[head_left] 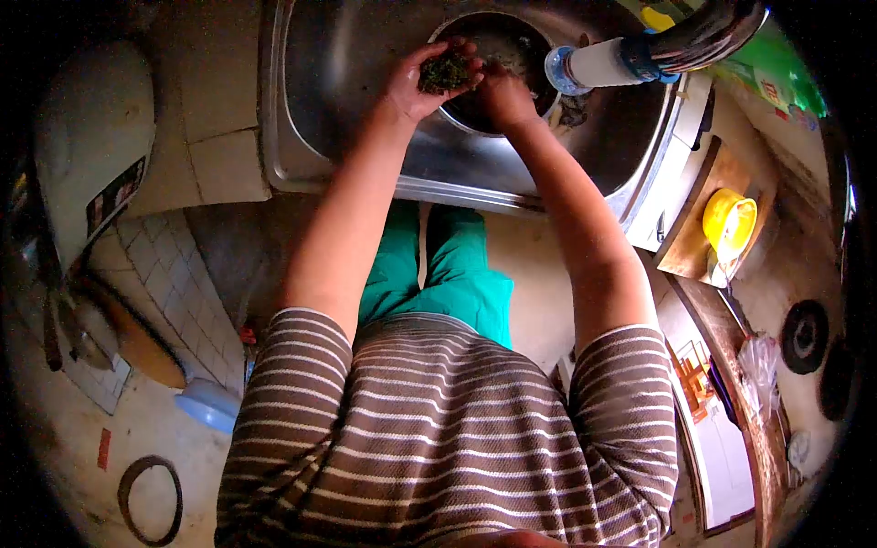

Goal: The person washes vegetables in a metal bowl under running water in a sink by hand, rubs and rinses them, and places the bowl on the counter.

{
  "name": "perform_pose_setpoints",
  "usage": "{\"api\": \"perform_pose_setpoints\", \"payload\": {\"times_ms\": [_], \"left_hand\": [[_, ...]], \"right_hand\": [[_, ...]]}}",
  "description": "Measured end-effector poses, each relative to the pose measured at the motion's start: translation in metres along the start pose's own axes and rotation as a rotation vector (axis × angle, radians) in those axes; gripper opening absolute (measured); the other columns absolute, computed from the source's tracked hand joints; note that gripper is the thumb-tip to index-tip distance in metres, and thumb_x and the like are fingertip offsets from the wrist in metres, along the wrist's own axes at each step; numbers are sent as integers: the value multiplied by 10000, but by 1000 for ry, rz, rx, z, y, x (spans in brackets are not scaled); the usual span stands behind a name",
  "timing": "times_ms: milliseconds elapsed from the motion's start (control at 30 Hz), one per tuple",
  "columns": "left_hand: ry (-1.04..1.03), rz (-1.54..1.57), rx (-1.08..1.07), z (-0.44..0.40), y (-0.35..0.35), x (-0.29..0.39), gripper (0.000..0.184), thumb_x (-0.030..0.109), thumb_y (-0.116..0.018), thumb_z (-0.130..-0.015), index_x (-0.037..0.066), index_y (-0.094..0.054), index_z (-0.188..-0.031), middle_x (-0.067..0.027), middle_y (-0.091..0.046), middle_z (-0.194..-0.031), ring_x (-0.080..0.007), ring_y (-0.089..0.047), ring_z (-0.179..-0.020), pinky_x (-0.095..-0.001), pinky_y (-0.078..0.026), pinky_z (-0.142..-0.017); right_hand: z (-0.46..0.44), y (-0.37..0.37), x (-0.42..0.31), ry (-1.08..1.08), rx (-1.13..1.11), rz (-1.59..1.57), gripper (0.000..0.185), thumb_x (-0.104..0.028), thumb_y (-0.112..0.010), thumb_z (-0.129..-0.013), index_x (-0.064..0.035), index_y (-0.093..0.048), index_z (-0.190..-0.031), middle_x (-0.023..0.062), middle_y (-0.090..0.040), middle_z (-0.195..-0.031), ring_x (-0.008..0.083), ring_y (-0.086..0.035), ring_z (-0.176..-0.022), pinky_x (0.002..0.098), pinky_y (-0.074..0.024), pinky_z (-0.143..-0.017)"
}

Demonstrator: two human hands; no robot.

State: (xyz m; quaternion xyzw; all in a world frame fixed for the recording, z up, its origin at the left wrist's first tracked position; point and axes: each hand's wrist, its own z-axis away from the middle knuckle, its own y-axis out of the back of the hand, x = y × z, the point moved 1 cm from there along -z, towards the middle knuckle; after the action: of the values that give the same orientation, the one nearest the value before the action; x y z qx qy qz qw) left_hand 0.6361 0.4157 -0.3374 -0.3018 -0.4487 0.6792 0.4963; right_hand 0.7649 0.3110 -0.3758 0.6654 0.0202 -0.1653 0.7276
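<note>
My left hand is turned palm up and cupped around a clump of dark green, finely leafy matter. Beside it, my right hand points down into a round metal bowl, its fingers curled and mostly hidden. Whether it holds anything does not show. The bowl sits in the stainless steel sink, and there is murky water with bits in it. Just right of my right hand is a white tap spout with a clear, bluish end.
A dark, limp scrap lies in the sink by the bowl. To the right, a yellow bowl stands on a wooden board, and a green plastic bag is at the upper right. A light blue basin sits lower left.
</note>
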Motion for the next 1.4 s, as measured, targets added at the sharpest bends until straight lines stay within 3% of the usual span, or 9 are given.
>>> {"api": "perform_pose_setpoints", "payload": {"times_ms": [167,267,367,667,1033,1100,1233,1300,1400], "left_hand": [[-6,-11,23,0,0,3,254,169,-527,-809,18,-559,-1011,-141,-589,-1016,-317,-559,-969,-471,-450,-864],[-10,-32,41,-1,2,1,256,177,-530,-807,25,-565,-1011,-133,-598,-1001,-304,-569,-956,-467,-457,-855],[-7,-95,91,0,-2,1,226,187,-529,-811,47,-589,-977,-122,-618,-956,-285,-592,-906,-462,-474,-822],[50,-137,68,4,-6,-6,235,228,-528,-825,44,-614,-943,-93,-630,-876,-227,-617,-787,-369,-535,-678],[60,-153,86,7,-14,-10,228,254,-527,-824,58,-605,-908,-94,-626,-868,-236,-613,-801,-378,-528,-692],[-99,-294,294,13,-23,-12,242,268,-538,-815,48,-609,-886,-107,-631,-861,-252,-614,-799,-406,-517,-720],[-33,-220,314,8,-13,-1,247,273,-560,-799,38,-617,-851,-124,-636,-840,-265,-617,-785,-417,-506,-738],[8,-125,47,5,-9,2,243,265,-576,-787,29,-624,-819,-137,-637,-819,-268,-620,-771,-406,-504,-739],[-25,-67,69,4,-5,3,228,246,-569,-790,26,-624,-816,-140,-637,-818,-266,-621,-775,-396,-503,-738]], "right_hand": [[-1,12,6,44,-71,-43,213,-129,-555,-703,-33,-611,-884,144,-610,-828,303,-603,-792,370,-503,-623],[2,36,12,6,149,-391,210,-102,-606,-692,-24,-610,-887,136,-623,-817,250,-613,-760,321,-496,-601],[4,55,10,-356,43,-792,144,-72,-622,-733,-41,-622,-874,75,-626,-785,142,-611,-750,268,-483,-593],[-2,117,-53,195,386,-336,176,-25,-610,-698,-74,-638,-865,91,-601,-867,270,-587,-785,327,-493,-688],[-1,127,-52,219,288,-338,176,-33,-587,-734,-98,-649,-885,78,-595,-921,261,-576,-849,329,-488,-695],[-2,138,-48,241,302,-357,162,-43,-582,-757,-100,-650,-893,75,-596,-912,252,-582,-850,322,-491,-690],[-3,146,-27,3,283,-549,132,-99,-555,-825,-98,-651,-915,102,-617,-925,259,-587,-870,327,-490,-696],[-3,129,1,-70,269,-558,134,-115,-546,-839,-90,-650,-922,111,-621,-927,268,-586,-878,332,-490,-702],[-1,72,42,-196,33,-462,144,-100,-572,-806,-64,-639,-929,142,-616,-901,313,-579,-878,357,-475,-758]]}}
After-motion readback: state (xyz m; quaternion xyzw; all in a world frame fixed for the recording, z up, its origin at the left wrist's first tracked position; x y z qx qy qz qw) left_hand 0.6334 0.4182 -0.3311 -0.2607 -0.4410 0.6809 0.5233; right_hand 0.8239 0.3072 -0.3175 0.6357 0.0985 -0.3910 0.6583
